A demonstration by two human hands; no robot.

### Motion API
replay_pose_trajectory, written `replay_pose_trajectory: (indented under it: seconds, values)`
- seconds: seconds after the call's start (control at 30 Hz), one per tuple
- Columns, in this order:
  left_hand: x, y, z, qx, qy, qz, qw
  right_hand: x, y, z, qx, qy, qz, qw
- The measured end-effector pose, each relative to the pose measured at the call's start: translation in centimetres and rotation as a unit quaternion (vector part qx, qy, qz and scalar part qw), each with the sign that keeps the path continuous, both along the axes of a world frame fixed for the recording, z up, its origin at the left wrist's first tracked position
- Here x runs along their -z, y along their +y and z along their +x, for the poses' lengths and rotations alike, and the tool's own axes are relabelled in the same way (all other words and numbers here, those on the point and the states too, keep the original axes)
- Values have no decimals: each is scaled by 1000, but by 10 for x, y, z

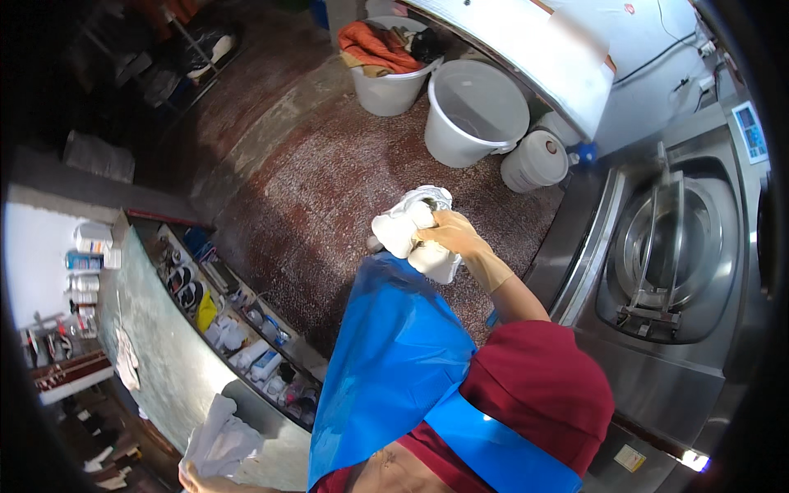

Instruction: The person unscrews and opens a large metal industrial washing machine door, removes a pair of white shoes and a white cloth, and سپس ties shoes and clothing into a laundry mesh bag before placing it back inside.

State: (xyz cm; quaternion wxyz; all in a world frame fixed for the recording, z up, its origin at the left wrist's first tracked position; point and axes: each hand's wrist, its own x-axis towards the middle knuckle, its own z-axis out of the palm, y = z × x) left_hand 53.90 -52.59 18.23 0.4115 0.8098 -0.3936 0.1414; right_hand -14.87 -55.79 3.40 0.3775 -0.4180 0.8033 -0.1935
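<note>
My right hand, in a cream rubber glove, grips a pair of white shoes above the speckled floor. Its fingers reach in between the shoes, and part of each is hidden behind the glove. At the lower left rim, my left hand holds the lower end of a grey cloth by the edge of a green-grey tabletop; most of this hand is cut off by the picture's edge. A blue waterproof apron hangs over my dark red top.
On the right stands a stainless steel washing machine with its drum hatch facing up. Ahead are a white tub, another tub heaped with orange cloth, and a lidded bucket. Shelves under the table hold shoes and bottles.
</note>
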Motion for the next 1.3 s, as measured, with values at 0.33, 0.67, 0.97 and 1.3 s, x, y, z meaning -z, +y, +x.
replay_pose_trajectory:
  seconds: [0.33,0.67,0.97,1.3]
  values:
    - [-19,-78,-214,116,-58,46,990,79,-12,-203,29,-134,9,991]
    - [32,-108,-466,137,453,219,853,113,-124,-428,16,6,45,999]
    - [90,19,-486,85,366,404,834,307,-165,-483,-22,67,266,961]
    - [94,124,-511,-140,476,552,670,411,-184,-422,15,153,277,949]
